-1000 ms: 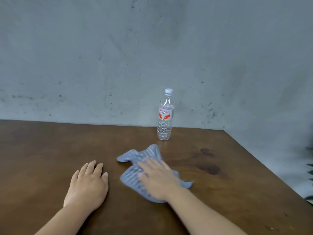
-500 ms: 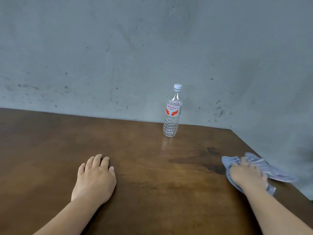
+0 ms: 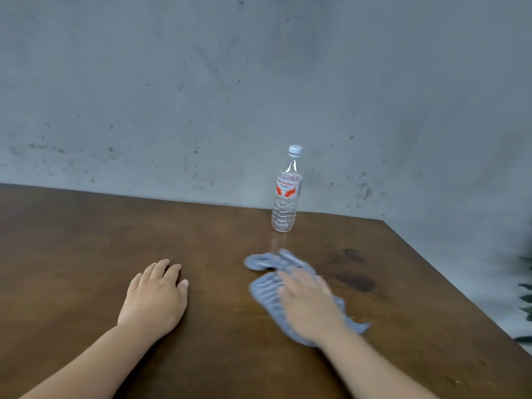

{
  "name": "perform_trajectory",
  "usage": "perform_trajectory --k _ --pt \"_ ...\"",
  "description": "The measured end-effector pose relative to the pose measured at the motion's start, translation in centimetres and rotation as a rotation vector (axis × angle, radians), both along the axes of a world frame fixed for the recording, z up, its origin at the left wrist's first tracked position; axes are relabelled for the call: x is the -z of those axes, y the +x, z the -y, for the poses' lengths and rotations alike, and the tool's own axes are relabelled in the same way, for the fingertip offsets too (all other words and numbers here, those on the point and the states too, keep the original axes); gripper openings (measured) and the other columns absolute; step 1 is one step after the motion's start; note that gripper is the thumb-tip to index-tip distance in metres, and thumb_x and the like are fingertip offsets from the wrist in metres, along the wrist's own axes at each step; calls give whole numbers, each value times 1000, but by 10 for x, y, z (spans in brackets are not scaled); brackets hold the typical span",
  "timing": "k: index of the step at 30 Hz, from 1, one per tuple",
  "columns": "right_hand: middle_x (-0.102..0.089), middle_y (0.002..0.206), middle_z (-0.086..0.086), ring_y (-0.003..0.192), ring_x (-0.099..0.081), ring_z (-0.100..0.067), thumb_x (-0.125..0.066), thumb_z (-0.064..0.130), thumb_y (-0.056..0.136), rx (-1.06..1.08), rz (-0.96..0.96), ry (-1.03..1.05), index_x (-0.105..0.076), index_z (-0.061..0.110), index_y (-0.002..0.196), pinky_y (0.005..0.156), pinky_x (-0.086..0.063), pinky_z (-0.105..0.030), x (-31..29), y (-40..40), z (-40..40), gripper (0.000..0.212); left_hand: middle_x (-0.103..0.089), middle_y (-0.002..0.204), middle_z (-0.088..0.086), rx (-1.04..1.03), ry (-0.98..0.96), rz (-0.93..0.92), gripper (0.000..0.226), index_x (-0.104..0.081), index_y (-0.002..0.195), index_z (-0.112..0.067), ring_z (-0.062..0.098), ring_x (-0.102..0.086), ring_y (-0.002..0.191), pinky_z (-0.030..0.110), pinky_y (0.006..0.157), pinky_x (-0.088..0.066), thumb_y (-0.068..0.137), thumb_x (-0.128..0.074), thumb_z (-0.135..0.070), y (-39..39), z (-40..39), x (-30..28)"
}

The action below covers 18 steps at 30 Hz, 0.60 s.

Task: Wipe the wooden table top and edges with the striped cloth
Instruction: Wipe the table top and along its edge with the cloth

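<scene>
The blue-and-white striped cloth (image 3: 266, 292) lies crumpled on the dark wooden table (image 3: 86, 249), right of centre. My right hand (image 3: 311, 306) presses flat on it with straight fingers, blurred by motion; cloth shows ahead of the fingertips and behind the wrist. My left hand (image 3: 155, 300) rests palm down on the bare wood to the left, fingers straight, apart from the cloth.
A clear plastic water bottle (image 3: 286, 194) with a white cap and red label stands upright near the table's far edge, beyond the cloth. A grey concrete wall runs behind. The table's right edge slants from the far corner to the lower right. Green leaves (image 3: 526, 300) show past it.
My right hand swept the cloth out to the table's right edge half a second ago and has now come back toward the centre. My left hand has stayed flat in place.
</scene>
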State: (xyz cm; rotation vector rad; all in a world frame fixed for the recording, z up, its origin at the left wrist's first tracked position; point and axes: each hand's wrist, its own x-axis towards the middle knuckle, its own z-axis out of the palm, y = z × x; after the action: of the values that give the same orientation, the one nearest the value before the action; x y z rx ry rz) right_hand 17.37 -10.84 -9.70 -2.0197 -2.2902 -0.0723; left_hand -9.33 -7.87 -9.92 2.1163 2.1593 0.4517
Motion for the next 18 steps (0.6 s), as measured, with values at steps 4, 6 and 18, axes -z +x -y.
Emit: perform_trajectory --k 4,6,18 --pt "-25 160 5 146 -23 -16 -19 30 104 521 -150 1 -25 28 154 115 -25 -38 -9 130 18 50 -22 156 -3 26 7 12 51 -30 147 -23 15 -17 145 31 117 -16 100 -30 -42 -18 6 -7" --pt "-29 159 1 144 -29 -19 -23 27 102 667 -158 34 -20 28 156 114 -28 -41 -11 171 34 54 -21 156 -4 18 19 4 51 -30 147 -25 15 -17 145 31 118 -15 100 -30 -43 -33 12 -9" --pt "-7 165 0 151 -1 -17 -11 40 104 210 -108 -65 -14 35 156 123 -1 -39 -4 -35 -8 53 -13 158 -6 11 39 -13 54 -22 150 -27 12 -5 146 32 120 -6 100 -20 -48 -58 44 4"
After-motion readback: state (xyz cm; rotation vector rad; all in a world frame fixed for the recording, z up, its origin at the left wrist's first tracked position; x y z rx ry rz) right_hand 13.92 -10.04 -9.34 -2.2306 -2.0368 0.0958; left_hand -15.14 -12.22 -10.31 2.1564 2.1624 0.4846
